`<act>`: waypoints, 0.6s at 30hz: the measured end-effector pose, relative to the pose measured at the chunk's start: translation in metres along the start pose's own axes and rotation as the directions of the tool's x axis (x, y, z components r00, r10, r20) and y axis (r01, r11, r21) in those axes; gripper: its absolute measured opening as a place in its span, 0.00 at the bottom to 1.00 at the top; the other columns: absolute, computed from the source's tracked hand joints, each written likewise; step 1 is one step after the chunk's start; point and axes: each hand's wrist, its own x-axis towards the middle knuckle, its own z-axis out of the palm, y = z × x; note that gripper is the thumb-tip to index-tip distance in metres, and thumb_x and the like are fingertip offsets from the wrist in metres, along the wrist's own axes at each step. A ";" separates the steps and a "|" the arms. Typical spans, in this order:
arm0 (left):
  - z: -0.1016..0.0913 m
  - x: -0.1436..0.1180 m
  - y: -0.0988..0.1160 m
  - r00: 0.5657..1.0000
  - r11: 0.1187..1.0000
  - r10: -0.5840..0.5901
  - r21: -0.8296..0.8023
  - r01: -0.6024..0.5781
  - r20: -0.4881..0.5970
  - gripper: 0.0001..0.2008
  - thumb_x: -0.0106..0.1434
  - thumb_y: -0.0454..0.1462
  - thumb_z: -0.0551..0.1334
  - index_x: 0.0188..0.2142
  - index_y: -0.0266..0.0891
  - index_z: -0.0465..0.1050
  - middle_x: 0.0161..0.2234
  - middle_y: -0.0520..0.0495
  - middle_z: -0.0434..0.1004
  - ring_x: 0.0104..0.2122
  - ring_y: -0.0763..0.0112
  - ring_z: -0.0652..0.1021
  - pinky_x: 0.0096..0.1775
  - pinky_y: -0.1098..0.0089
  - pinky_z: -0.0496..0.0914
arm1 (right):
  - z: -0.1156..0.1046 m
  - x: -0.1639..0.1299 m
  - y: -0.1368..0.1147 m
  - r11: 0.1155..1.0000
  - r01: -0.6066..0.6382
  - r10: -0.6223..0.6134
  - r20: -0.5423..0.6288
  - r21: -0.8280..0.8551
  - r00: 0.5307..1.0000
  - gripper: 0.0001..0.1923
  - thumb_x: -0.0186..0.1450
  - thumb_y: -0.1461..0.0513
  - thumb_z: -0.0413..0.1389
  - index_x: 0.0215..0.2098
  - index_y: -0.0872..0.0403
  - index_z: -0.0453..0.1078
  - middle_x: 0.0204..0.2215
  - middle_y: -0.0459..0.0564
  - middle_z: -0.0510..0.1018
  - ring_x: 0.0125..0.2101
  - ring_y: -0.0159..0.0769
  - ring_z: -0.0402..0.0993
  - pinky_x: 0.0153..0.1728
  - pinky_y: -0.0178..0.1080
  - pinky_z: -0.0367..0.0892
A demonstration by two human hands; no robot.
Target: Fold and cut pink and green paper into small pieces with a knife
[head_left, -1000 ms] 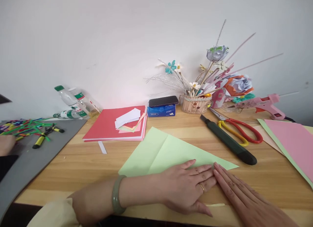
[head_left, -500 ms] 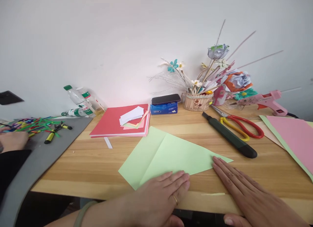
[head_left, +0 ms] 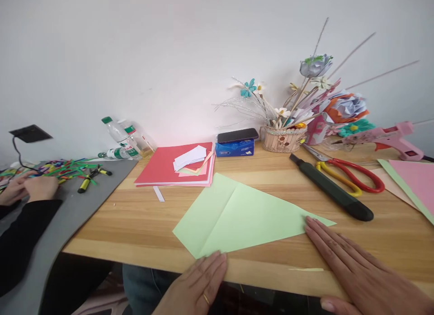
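A light green sheet of paper [head_left: 251,215], folded with a crease line across its left part, lies flat on the wooden table [head_left: 135,233]. My left hand [head_left: 200,283], a ring on one finger, rests its fingertips at the paper's lower left edge, fingers stretched out and flat. Near the pointed right end, my right hand [head_left: 346,260] presses down with extended fingertips on the paper. Neither hand grips anything. A thin pale paper strip [head_left: 306,269] lies between the hands at the table's front.
Right of the paper lie a dark green-handled tool [head_left: 332,188], scissors [head_left: 356,175] and a pink glue gun [head_left: 396,138]. Behind are red paper [head_left: 159,163], a blue tissue pack [head_left: 235,148] and a flower basket [head_left: 285,138]. Another person's hands [head_left: 37,188] work at left.
My left hand has slid left along the paper's lower edge toward its left corner. My right hand stays on the pointed end. The view has shifted slightly left.
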 end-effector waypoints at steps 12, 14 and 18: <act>-0.012 -0.044 -0.007 0.979 0.986 -0.161 0.032 0.167 -0.127 0.23 0.70 0.35 0.45 0.63 0.36 0.47 0.48 0.48 0.75 0.49 0.76 0.74 0.55 0.76 0.61 | 0.010 -0.010 -0.004 0.996 -0.080 0.078 0.033 0.049 0.996 0.51 0.56 0.39 0.48 0.65 0.64 0.41 0.60 0.62 0.59 0.53 0.52 0.63 0.49 0.49 0.60; -0.010 -0.043 -0.008 0.966 0.982 -0.165 0.060 0.180 -0.200 0.23 0.68 0.31 0.48 0.62 0.36 0.52 0.45 0.48 0.77 0.47 0.75 0.75 0.55 0.76 0.62 | 0.009 -0.012 -0.005 0.995 -0.093 0.090 0.060 0.047 0.994 0.51 0.56 0.39 0.49 0.65 0.63 0.40 0.60 0.61 0.59 0.54 0.52 0.62 0.52 0.51 0.57; -0.001 -0.017 -0.005 0.972 0.976 -0.059 0.190 0.104 -0.228 0.18 0.67 0.37 0.52 0.53 0.31 0.66 0.47 0.42 0.75 0.54 0.65 0.70 0.59 0.67 0.57 | 0.005 -0.026 -0.008 0.984 -0.168 0.162 0.083 0.068 0.983 0.49 0.56 0.42 0.51 0.66 0.56 0.39 0.58 0.57 0.62 0.52 0.54 0.64 0.56 0.57 0.47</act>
